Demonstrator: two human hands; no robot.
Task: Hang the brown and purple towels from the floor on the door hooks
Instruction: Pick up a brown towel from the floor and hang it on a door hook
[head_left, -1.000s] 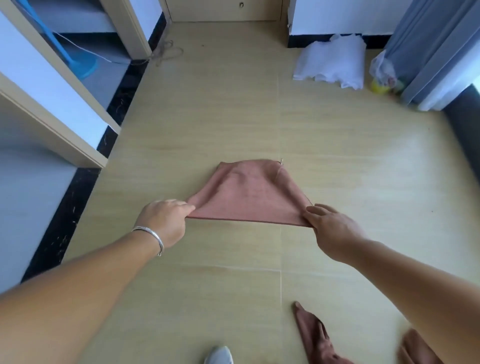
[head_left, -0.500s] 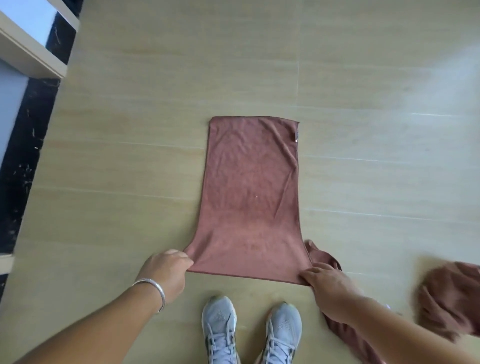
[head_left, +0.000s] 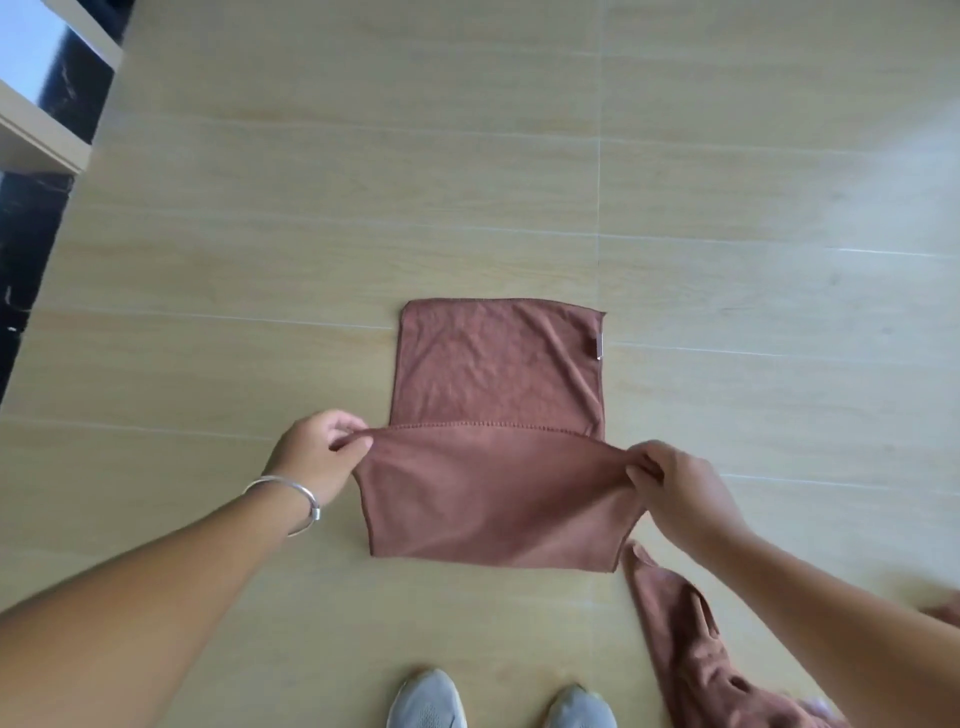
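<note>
At the floor's far left edge, a white door frame (head_left: 47, 140) and a dark threshold strip (head_left: 31, 291) bound pale wood-look planks (head_left: 727, 156). Your left hand (head_left: 311, 457), a silver bangle (head_left: 291, 499) on its wrist, pinches the near-left corner of the brown towel (head_left: 493, 395); its fingers (head_left: 345, 444) are curled round the hem. Half a second ago that towel lay flat at full length with the hem near your shoes; now you have lifted the hem and carried it forward over the middle, so the cloth is doubling toward half its length. That reads as folding on the floor, not yet lifting toward the door hooks, which are out of view. The cloth looks like soft, matte microfibre, lightly creased, with stitched edges and a small tag (head_left: 597, 347) on its far-right side. Your right hand (head_left: 670, 483) grips the opposite corner, fingers (head_left: 641, 470) closed on the fabric. Below, grey shoes (head_left: 498, 701) face the towel. Toward the floor's near-right corner lies a second crumpled towel (head_left: 691, 654), similar reddish brown.
</note>
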